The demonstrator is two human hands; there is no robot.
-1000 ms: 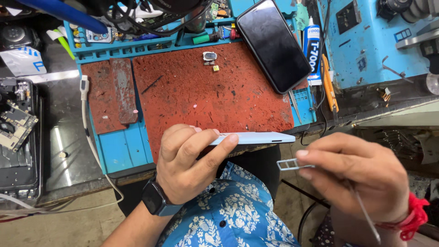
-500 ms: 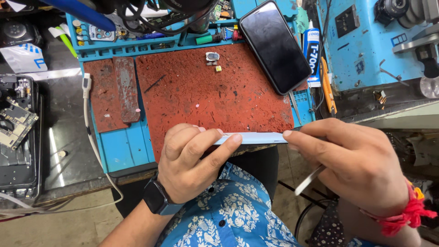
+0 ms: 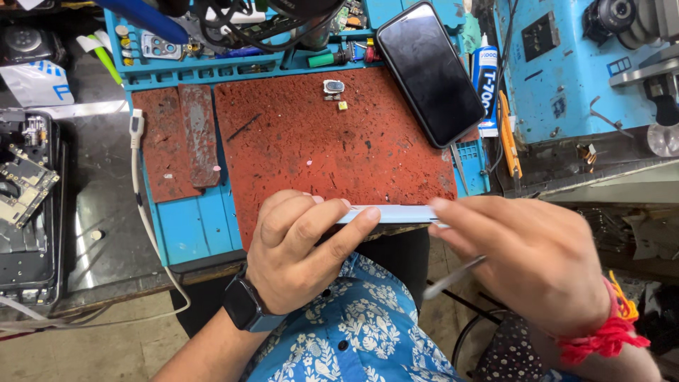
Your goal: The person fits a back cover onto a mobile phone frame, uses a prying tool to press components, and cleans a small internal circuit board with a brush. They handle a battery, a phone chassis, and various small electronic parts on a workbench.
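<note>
My left hand (image 3: 300, 247) grips a pale blue phone (image 3: 392, 213) held edge-on over the near edge of the red work mat (image 3: 332, 155). A dark smartwatch sits on that wrist. My right hand (image 3: 527, 258) presses its fingertips against the phone's right end, and a thin metal tool (image 3: 453, 277) sticks out below its palm. A red thread band circles the right wrist.
A black phone (image 3: 430, 71) lies face up at the mat's far right corner. Small parts (image 3: 334, 88) rest on the mat's far side. A glue tube (image 3: 485, 78), an orange tool (image 3: 509, 138), a white cable (image 3: 138, 177) and an opened device (image 3: 25, 184) surround the mat.
My right hand, which held a small tray apart from the phone, has moved left to the phone's end. The tray is no longer visible. The left hand kept its grip.
</note>
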